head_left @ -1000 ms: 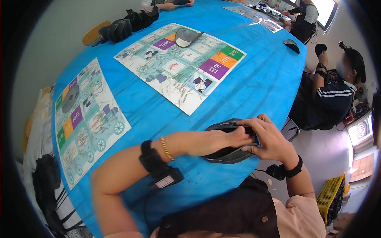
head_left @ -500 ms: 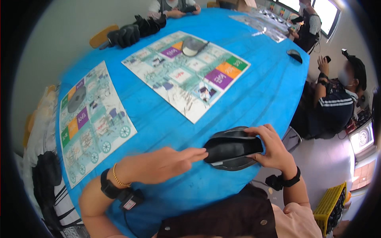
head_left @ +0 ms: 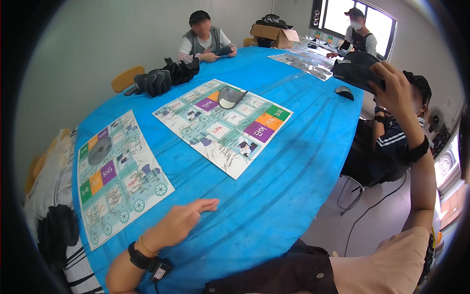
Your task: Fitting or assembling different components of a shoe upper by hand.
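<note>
Dark curved shell piece (head_left: 356,73) raised high at the upper right, well clear of the blue table (head_left: 293,161), gripped along its edge by the right hand (head_left: 394,88), seemingly for inspection. Left hand (head_left: 183,221) flat, fingers together, empty, resting on the cloth near the board-game sheet (head_left: 223,126) bearing a similar grey piece (head_left: 229,97).

The left hand (head_left: 183,219) lies flat on the table (head_left: 293,161) at its near edge. The right hand (head_left: 397,88) is raised above the table's right side, holding a curved pad (head_left: 356,71). Left of the left hand lies one printed mat (head_left: 117,176); beyond it, mid-table, a second mat (head_left: 225,125) carries another pad (head_left: 230,96). A pile of pads (head_left: 164,78) sits behind, near the far-left edge. A cardboard box (head_left: 275,32) stands at the far end.
</note>
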`<state>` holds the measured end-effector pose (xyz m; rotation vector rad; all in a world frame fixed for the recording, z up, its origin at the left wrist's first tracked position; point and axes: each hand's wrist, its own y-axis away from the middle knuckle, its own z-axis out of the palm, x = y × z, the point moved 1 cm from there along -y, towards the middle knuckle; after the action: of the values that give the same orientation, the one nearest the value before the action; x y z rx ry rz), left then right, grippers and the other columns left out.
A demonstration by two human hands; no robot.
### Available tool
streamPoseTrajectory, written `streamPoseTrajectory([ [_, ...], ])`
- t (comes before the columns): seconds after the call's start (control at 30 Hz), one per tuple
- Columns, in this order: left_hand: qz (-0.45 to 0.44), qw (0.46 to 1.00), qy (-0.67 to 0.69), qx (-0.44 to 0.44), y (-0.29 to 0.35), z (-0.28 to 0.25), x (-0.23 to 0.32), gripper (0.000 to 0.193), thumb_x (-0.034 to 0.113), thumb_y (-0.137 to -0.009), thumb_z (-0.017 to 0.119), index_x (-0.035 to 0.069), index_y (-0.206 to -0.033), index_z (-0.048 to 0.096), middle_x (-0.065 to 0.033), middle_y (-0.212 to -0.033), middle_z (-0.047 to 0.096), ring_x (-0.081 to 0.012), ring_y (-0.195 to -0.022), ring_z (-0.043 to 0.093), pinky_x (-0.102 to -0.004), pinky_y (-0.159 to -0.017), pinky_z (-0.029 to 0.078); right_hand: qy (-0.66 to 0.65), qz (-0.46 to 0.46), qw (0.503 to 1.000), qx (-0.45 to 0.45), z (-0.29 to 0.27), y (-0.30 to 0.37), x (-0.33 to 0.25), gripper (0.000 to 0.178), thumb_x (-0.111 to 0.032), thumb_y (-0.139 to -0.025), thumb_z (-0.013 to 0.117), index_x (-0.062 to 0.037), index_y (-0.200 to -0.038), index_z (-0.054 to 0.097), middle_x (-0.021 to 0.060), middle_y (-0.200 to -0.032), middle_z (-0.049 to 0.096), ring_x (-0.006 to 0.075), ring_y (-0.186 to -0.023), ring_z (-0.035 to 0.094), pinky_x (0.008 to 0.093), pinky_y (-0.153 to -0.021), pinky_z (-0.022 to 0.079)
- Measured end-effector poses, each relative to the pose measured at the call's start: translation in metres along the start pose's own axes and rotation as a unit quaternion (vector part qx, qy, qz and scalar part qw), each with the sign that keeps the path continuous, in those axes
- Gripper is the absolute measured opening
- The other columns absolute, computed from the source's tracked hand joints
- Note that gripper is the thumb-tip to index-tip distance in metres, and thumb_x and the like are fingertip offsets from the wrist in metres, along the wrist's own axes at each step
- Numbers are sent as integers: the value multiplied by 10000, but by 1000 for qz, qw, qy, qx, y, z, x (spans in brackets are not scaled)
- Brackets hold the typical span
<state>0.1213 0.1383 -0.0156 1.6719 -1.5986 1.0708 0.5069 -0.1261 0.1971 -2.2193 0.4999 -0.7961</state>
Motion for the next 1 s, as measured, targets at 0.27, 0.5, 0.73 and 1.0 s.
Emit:
streamPoseTrajectory([
  [0.27, 12, 999, -15, 26, -23, 6, 10, 477, 308, -968, 495, -2, -1326, 439, -177, -1248, 591, -287, -1145, 585, -330, -943, 447, 40, -49, 997, 45, 8, 2, -36, 330, -84, -673, 750, -155, -952, 591, 42, -897, 609, 256, -869, 599, 374, -728, 460],
  [0.5, 96, 952, -81, 278, -58, 16, 13, 358, 137, -869, 649, 24, -1175, 503, -143, -1158, 646, -286, -1081, 621, -340, -900, 473, -128, -94, 985, 65, 66, 71, -177, 477, -30, -519, 700, -126, -977, 614, 37, -920, 601, 215, -834, 574, 353, -705, 403],
  [0.73, 135, 923, -110, 343, -105, 15, -6, 336, 7, -823, 583, 7, -1149, 503, -156, -1147, 624, -293, -1121, 588, -342, -926, 458, -172, -134, 976, 23, 77, 92, -206, 440, -29, -568, 676, -102, -999, 625, 30, -931, 623, 187, -867, 593, 341, -727, 417],
  [1.0, 181, 967, -79, 159, -178, 12, -26, 385, 131, -735, 699, 30, -1095, 609, -160, -1100, 646, -283, -1076, 613, -358, -902, 483, -158, -219, 962, -31, 76, 110, -206, 326, -80, -650, 656, -120, -970, 610, 27, -934, 590, 181, -839, 576, 335, -693, 425],
])
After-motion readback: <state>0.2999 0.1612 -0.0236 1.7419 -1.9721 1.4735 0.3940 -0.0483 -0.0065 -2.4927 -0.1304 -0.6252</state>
